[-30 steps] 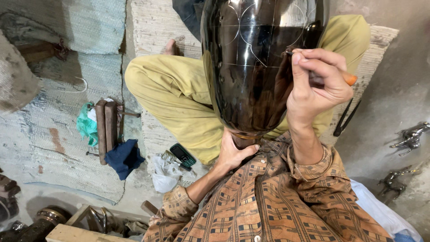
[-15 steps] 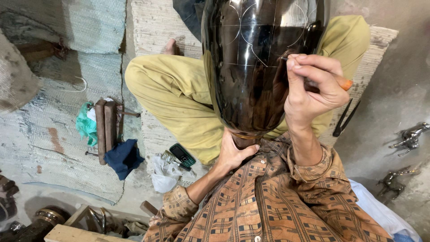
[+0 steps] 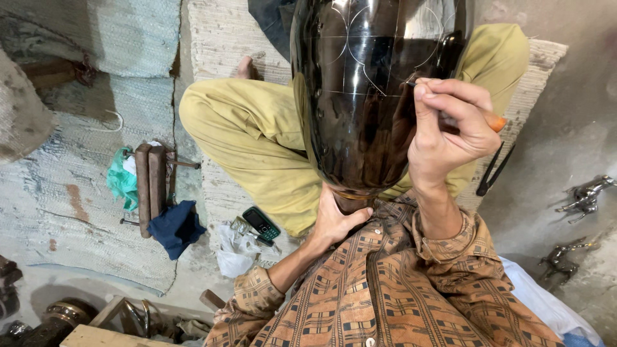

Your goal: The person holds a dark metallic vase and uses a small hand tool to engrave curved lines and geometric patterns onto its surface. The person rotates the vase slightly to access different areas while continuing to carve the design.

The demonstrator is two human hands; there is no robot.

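Two hands on dark vase (image 3: 366, 96), left hand (image 3: 337, 222) gripping base, right hand (image 3: 450, 132) fingers pinching orange-handled tool (image 3: 495, 122) at edge.

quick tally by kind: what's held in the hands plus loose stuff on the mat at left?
Dark vase: 1
Orange-handled tool: 1
Mobile phone: 1
Wooden mallets: 2
Blue cloth: 1
Green bag: 1
Total: 7

Mobile phone (image 3: 261, 223), blue cloth (image 3: 175, 227), metal figurines (image 3: 586, 195).
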